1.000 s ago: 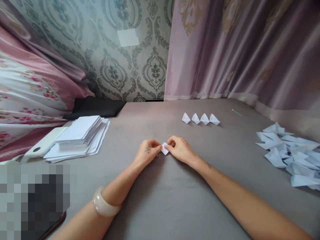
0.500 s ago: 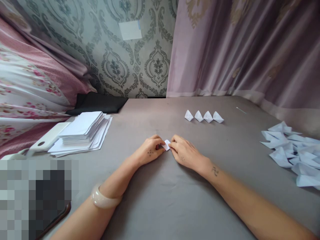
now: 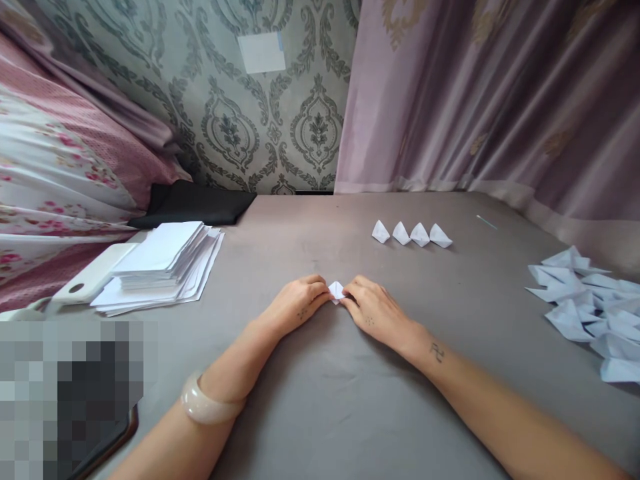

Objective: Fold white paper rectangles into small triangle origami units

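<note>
Between my fingertips is a small folded piece of white paper (image 3: 336,291), diamond-shaped with a crease down its middle. My left hand (image 3: 304,298) pinches its left corner, and my right hand (image 3: 373,303) pinches the right corner. Parts of the paper's edges are hidden behind the fingers. Beyond my right hand, several folded white paper pieces (image 3: 420,235) stand in a row, pointed at the top.
A stack of white paper sheets (image 3: 160,250) lies at the left, beside a white board with a hole (image 3: 93,277). Black cloth (image 3: 200,203) sits behind it. Several folded paper boats (image 3: 570,320) are heaped at the right. A thin stick (image 3: 487,222) lies far right.
The folded paper shows a flatter, more even diamond between my fingers than before. Both hands still grip its corners. The whole view has shifted slightly.
</note>
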`<state>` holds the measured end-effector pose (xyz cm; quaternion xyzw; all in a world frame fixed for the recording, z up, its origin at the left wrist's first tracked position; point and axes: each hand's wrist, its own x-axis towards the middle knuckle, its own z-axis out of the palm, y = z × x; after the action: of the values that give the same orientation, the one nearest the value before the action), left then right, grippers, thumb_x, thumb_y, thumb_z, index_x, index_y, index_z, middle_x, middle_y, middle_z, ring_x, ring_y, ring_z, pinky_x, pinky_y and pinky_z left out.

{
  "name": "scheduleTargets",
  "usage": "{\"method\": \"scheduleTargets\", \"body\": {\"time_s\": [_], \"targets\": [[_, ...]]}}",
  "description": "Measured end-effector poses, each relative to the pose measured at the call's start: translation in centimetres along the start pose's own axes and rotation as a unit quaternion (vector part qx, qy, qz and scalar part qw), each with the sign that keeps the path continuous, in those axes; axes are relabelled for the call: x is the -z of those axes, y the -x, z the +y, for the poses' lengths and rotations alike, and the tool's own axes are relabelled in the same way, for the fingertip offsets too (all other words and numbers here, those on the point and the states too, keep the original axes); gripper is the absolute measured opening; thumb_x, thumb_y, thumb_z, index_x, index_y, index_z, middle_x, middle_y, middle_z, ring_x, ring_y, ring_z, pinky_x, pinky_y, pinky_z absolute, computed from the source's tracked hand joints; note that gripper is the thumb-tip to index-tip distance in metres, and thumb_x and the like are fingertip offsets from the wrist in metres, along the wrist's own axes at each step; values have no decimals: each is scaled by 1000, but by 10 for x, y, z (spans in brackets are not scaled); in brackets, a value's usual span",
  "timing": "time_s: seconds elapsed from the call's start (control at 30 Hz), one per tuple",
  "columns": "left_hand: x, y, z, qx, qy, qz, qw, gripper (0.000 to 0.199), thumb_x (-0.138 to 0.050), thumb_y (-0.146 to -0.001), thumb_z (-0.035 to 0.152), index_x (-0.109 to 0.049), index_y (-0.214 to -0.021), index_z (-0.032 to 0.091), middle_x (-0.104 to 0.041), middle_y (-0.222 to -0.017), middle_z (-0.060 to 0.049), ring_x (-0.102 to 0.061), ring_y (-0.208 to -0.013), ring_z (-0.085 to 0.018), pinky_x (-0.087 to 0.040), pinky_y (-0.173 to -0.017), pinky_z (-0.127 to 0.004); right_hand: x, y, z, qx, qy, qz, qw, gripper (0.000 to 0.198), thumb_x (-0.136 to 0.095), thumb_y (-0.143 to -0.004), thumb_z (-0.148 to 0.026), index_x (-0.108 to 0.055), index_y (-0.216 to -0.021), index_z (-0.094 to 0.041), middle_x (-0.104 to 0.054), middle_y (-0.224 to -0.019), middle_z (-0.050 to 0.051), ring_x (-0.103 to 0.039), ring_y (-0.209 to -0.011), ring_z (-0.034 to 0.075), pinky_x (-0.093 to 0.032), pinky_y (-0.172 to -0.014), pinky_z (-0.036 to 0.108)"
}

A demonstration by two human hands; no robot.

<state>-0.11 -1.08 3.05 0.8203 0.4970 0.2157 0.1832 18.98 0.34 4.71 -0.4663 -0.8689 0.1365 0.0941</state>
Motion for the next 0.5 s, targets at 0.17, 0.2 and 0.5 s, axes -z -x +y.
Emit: {"method": "scheduleTargets", "body": {"time_s": [0.17,0.2,0.5], "targets": [[-2,-1,-1,26,51,29,998,29,-44,-93,35,-68,-86,19,-65,-94,-7,-61,-81,-15,-43,-76,-24,0,0,1,-11,-5,11,1000,26,-42,-95,-25,-66,-92,-17,-62,-93,8,-60,-79,17,-40,-70,26],[-3,-2,-1,32,58,31,997,27,-47,-92,34,-68,-86,19,-65,-94,-6,-61,-79,-15,-43,-75,-23,-1,0,1,-15,-16,13,1000,25,-43,-94,-26,-67,-92,-18,-62,-93,8,-60,-79,17,-41,-70,26],[-4,-6,1,124,98,47,986,22,-53,-86,30,-71,-81,18,-63,-87,-6,-57,-74,-15,-42,-71,-24,-7,-6,11,-30,-110,35,993,27,-46,-93,-25,-70,-85,-19,-63,-86,6,-59,-81,16,-40,-76,26]]}}
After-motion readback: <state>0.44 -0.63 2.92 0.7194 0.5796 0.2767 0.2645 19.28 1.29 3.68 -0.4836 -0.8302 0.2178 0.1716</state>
